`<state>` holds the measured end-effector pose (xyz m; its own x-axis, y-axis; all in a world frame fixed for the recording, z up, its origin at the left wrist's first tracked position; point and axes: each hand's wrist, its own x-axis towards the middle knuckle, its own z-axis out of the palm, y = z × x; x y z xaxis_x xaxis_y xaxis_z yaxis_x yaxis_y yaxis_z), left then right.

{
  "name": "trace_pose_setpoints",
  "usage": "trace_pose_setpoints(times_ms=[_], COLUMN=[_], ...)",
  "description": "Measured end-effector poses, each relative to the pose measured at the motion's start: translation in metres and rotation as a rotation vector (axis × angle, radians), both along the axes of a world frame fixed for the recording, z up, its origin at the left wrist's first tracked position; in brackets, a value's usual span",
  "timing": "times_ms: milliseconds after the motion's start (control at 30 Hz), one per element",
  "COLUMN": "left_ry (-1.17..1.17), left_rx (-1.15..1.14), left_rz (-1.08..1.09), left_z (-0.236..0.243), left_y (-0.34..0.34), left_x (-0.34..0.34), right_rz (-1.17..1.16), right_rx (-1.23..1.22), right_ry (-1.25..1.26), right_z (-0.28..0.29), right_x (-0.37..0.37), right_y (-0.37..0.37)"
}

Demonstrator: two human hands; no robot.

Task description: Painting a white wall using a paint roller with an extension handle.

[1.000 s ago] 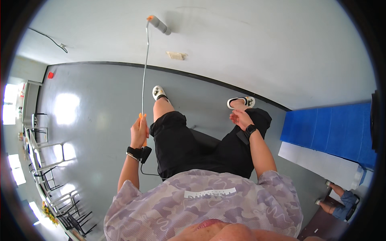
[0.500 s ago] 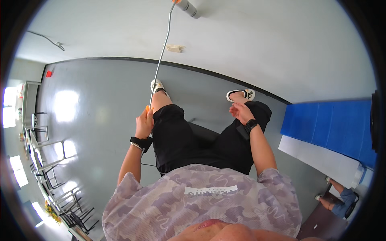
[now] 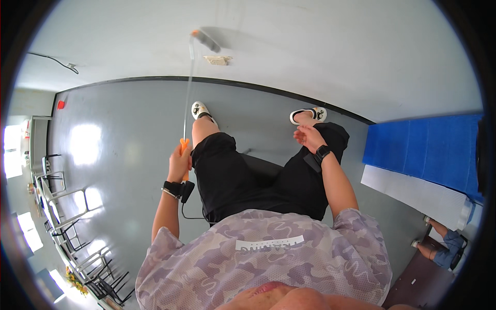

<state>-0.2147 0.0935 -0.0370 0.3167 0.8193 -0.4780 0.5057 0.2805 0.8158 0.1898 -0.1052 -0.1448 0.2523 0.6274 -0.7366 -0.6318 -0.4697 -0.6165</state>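
Observation:
My left hand (image 3: 178, 164) is closed around the orange handle (image 3: 184, 146) of a paint roller, beside my left knee. From the handle a thin metal rod runs forward to the grey roller sleeve (image 3: 209, 42), which is at the white wall (image 3: 330, 57) and smeared by motion. Whether the sleeve touches the wall I cannot tell. Just right of and below it, a beige wall plate (image 3: 217, 60) sits low on the wall. My right hand (image 3: 309, 137) rests near my right knee with nothing in it, its fingers loosely apart.
A dark baseboard (image 3: 232, 82) borders the grey floor (image 3: 139, 134) in front of my shoes. Blue panels (image 3: 421, 147) and a white ridged panel (image 3: 413, 194) stand at right, near another person (image 3: 447, 248). Chairs and tables (image 3: 77, 217) line the left. A cable (image 3: 54, 59) hangs on the wall.
The roller sleeve has come down the wall and a little left, to beside the wall plate. My left hand has shifted slightly left, showing more of the handle. My right hand has barely moved.

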Motion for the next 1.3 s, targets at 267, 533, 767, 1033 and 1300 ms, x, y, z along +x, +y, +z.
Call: trace_pose_setpoints(times_ms=[267, 533, 767, 1033, 1300], left_ry=[-0.474, -0.757, -0.333, -0.424, -0.525], left_rx=[-0.517, -0.643, -0.246, -0.678, -0.689], left_rz=[0.208, 0.368, -0.053, -0.12, 0.055], left_z=[0.04, 0.009, 0.021, 0.036, 0.043], left_y=[-0.013, 0.031, -0.036, -0.088, -0.048], left_x=[0.035, 0.061, 0.14, 0.13, 0.079], right_rz=[-0.035, -0.046, -0.033, -0.003, -0.067], right_rx=[-0.016, 0.064, 0.053, 0.057, 0.076], right_ry=[0.016, 0.042, 0.047, 0.037, 0.04], right_z=[-0.001, 0.005, 0.008, 0.001, 0.013], right_x=[0.003, 0.004, 0.001, 0.003, 0.001], right_y=[-0.001, -0.004, -0.002, -0.001, -0.007])
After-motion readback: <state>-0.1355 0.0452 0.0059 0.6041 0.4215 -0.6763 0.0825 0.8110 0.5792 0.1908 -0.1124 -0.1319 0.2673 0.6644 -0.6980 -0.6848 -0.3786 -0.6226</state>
